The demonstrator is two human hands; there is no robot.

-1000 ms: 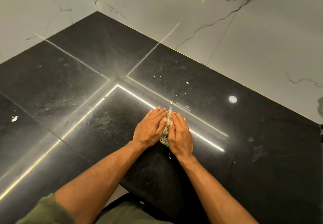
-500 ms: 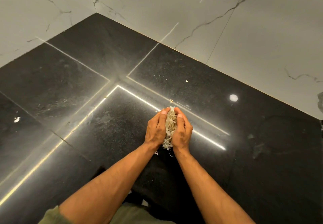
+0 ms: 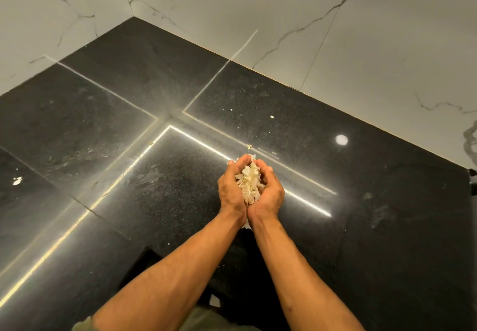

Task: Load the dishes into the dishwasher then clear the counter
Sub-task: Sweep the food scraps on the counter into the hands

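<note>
A heap of pale, shredded food scraps (image 3: 249, 183) lies cupped between my two hands above the black stone counter (image 3: 160, 191). My left hand (image 3: 230, 191) curls round the scraps from the left, and my right hand (image 3: 268, 196) curls round them from the right. The heels of both hands meet underneath. A few shreds hang out below the wrists. No dishes or dishwasher are in view.
The counter runs into a corner between white marble walls (image 3: 258, 3). Small crumbs (image 3: 271, 116) lie scattered behind my hands, and a white speck (image 3: 17, 180) sits at the far left. A dark object (image 3: 473, 181) pokes in at the right edge.
My hands were flat on the counter, pressing the scraps together. They have since scooped the heap up, turned palms inward and lifted it off the surface.
</note>
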